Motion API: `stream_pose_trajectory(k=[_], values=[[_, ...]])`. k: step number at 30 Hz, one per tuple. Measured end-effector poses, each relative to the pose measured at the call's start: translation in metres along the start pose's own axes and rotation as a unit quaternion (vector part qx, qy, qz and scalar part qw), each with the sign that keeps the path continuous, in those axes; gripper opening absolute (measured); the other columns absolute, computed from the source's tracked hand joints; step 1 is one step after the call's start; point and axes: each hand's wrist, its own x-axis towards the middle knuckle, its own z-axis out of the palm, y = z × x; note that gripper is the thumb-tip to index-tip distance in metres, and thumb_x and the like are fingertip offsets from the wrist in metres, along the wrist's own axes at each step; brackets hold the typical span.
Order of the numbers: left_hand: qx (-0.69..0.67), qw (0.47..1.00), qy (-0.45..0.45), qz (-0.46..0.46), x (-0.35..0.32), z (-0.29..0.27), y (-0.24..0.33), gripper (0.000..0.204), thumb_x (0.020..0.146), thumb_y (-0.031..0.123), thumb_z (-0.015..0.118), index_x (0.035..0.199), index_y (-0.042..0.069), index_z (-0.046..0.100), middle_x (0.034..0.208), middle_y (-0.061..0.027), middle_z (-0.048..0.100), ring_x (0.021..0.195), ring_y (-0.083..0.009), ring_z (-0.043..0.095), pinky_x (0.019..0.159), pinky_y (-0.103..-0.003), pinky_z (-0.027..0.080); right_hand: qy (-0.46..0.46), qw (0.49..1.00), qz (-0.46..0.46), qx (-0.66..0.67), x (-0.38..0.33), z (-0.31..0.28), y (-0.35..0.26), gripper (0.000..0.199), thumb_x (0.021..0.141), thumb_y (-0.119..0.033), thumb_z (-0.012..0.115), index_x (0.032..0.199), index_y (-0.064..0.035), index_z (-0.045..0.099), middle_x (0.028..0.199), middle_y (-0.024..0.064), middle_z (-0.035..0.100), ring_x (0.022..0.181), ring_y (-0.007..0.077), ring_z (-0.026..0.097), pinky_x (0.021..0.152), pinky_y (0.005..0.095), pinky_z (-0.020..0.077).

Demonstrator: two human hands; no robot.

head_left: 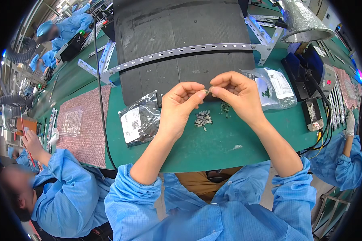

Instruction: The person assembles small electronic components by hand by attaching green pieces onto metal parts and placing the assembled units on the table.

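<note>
My left hand [184, 103] and my right hand [238, 93] meet above the far part of the green bench, fingertips almost touching. Between them is a tiny part [207, 92], pinched by thumb and forefinger of each hand; it is too small to name. Below the hands lies a loose pile of small silvery metal parts [203, 119]. A smaller heap of little dark green pieces [225, 107] sits to its right, partly hidden by my right hand. A dark shiny bag with a white label [132, 125] rests beside my left wrist.
Behind my hands runs a black conveyor belt [161, 28] with a slotted metal bar [189, 49] across it. A clear labelled bag [278, 88], a small box [312, 114] and cables stand right. Pink bubble wrap [88, 140] lies left. Co-workers sit on both sides.
</note>
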Motion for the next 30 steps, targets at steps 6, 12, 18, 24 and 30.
stream_pose_trajectory(k=[6,12,18,24,30], values=[[-0.004,1.000,-0.006,0.001,-0.0005,0.0007,-0.0015,0.017,0.081,0.008,0.065,0.096,0.001,0.060,0.086,-0.0019,0.062,0.073,-0.0060,0.055,0.065,-0.019,0.045,0.002,1.000,-0.008,0.010,0.0002,-0.0002,-0.0004,0.023,0.079,-0.002,0.063,0.101,0.0000,0.058,0.084,0.0044,0.062,0.078,0.0094,0.060,0.071,0.0204,0.0484],[0.016,0.999,-0.016,0.026,-0.0027,0.0045,-0.0006,0.017,0.081,0.004,0.064,0.096,0.000,0.059,0.087,-0.0020,0.061,0.077,-0.0062,0.055,0.068,-0.019,0.045,0.005,1.000,-0.009,-0.022,-0.0004,-0.0007,-0.0009,0.025,0.079,-0.001,0.062,0.103,-0.0007,0.058,0.083,0.0042,0.061,0.078,0.0088,0.060,0.071,0.0201,0.0480],[0.080,0.994,-0.001,0.076,-0.0013,0.0056,-0.0042,0.013,0.081,0.002,0.063,0.091,0.001,0.055,0.085,-0.0022,0.059,0.077,-0.0063,0.054,0.067,-0.019,0.045,0.005,0.996,-0.030,-0.081,-0.0014,0.0001,-0.0024,0.027,0.078,0.000,0.062,0.105,-0.0008,0.057,0.082,0.0041,0.061,0.077,0.0077,0.059,0.070,0.0201,0.0473],[0.051,0.998,-0.004,0.048,-0.0027,0.0065,-0.0017,0.015,0.081,0.002,0.064,0.091,0.003,0.052,0.086,-0.0041,0.059,0.080,-0.0085,0.055,0.074,-0.021,0.045,-0.003,0.998,-0.017,-0.064,-0.0011,0.0003,-0.0010,0.030,0.078,0.000,0.061,0.107,-0.0009,0.056,0.082,0.0040,0.061,0.077,0.0076,0.059,0.070,0.0203,0.0467],[0.045,0.998,0.000,0.051,-0.0015,0.0034,-0.0022,0.016,0.081,0.002,0.064,0.091,0.004,0.052,0.087,-0.0052,0.060,0.081,-0.0094,0.056,0.074,-0.022,0.046,0.010,0.998,-0.019,-0.063,0.0002,-0.0020,-0.0041,0.029,0.078,0.000,0.062,0.107,-0.0012,0.056,0.081,0.0038,0.062,0.077,0.0075,0.059,0.070,0.0201,0.0467]])
